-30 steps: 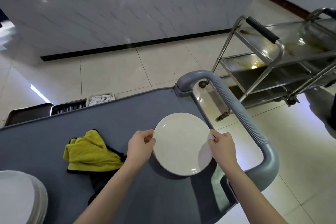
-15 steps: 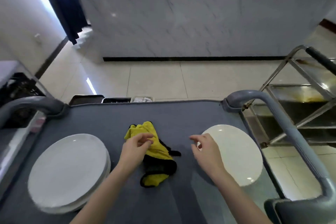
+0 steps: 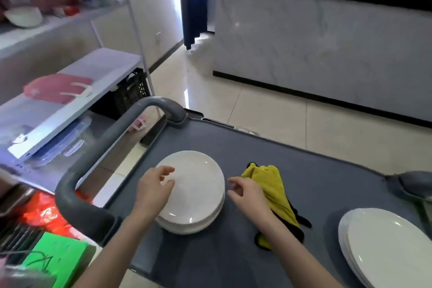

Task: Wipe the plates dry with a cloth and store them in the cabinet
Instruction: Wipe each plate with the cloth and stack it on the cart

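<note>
A stack of round white plates (image 3: 196,189) sits on the grey cart top (image 3: 315,184) near its left end. My left hand (image 3: 153,190) hovers over the stack's left rim, fingers loosely curled, holding nothing. My right hand (image 3: 250,195) hangs just right of the stack with relaxed fingers, empty, above the near edge of a yellow and black cloth (image 3: 272,190) that lies crumpled on the cart. A second pile of white plates (image 3: 383,250) rests at the cart's right end.
The cart's grey handle (image 3: 98,147) curves up on the left. Beyond it stands a white shelf unit (image 3: 70,91) with a red bag and bowls. A green object (image 3: 56,262) lies low left. A marble counter (image 3: 327,42) faces the tiled floor.
The view has swung left. Both hands left the single plate at the cart's right end and moved across past the cloth to the plate stack on the left.
</note>
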Motion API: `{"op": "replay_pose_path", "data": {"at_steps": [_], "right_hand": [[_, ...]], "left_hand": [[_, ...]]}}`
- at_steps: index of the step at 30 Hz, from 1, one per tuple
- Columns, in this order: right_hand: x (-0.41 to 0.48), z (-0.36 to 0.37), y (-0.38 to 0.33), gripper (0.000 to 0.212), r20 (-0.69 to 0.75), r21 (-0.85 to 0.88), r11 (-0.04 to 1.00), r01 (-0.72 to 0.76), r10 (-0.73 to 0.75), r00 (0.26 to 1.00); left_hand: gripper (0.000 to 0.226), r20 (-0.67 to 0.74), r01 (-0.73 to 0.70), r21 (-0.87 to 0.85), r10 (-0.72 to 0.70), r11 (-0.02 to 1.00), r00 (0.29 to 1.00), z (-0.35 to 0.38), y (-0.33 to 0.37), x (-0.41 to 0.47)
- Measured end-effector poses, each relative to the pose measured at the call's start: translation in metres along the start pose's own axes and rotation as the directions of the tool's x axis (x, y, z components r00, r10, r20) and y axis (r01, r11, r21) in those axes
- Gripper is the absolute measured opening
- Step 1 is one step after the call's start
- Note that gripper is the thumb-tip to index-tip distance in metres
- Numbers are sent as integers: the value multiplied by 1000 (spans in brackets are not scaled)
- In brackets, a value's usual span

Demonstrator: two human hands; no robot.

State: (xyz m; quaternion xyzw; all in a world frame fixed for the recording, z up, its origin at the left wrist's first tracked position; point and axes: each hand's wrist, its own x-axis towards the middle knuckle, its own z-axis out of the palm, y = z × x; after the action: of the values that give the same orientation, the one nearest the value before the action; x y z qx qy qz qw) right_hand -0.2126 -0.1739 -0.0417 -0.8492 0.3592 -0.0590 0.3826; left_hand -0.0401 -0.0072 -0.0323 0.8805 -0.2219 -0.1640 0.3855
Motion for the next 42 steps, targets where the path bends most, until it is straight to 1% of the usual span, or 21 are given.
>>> {"op": "replay_pose_path", "data": {"at_steps": [3, 5, 7, 10, 14, 20, 25, 28, 34, 38, 42], "right_hand": [[8, 15, -12, 42, 25, -4, 999, -45, 45, 999], [11, 22, -16, 47, 22, -7, 997, -78, 78, 997], [11, 27, -18, 48, -2, 4, 994, -106, 106, 994], [12, 30, -21, 48, -27, 49, 988, -149, 150, 988], [12, 31, -25, 40, -42, 195, 963, -188, 200, 979], [9, 35, -25, 36, -68, 336, 919, -208, 244, 967], [7, 36, -23, 40, -72, 404, 889, -215, 266, 961], [8, 32, -18, 37, -77, 477, 851, -217, 287, 955], [10, 6, -13, 41, -84, 612, 770, -182, 293, 952], [0, -9, 0, 46, -47, 691, 696, -196, 314, 948], [-10, -24, 17, 53, 12, 783, 584, -213, 329, 944]], "left_hand": [[37, -8, -4, 98, 5, 995, 1000, -11, -18, 6], [41, 25, 1, 111, -4, 994, 1000, -15, -25, 8], [41, 50, 5, 87, -10, 996, 999, -17, -30, 10], [40, 37, 3, 51, -5, 999, 999, -18, -34, 13], [38, 41, 2, -9, -2, 1000, 999, -22, -35, 15], [37, 36, 0, -75, 3, 997, 999, -22, -39, 17], [37, 22, 27, -128, -24, 991, 999, -21, -41, 19], [37, 11, 28, -193, -26, 981, 1000, -19, -38, 20], [38, 39, 71, -322, -61, 944, 997, -14, -21, 21], [36, 72, 104, -393, -82, 914, 994, -4, -10, 16], [35, 104, 96, -418, -58, 903, 993, 14, 5, 11]]}}
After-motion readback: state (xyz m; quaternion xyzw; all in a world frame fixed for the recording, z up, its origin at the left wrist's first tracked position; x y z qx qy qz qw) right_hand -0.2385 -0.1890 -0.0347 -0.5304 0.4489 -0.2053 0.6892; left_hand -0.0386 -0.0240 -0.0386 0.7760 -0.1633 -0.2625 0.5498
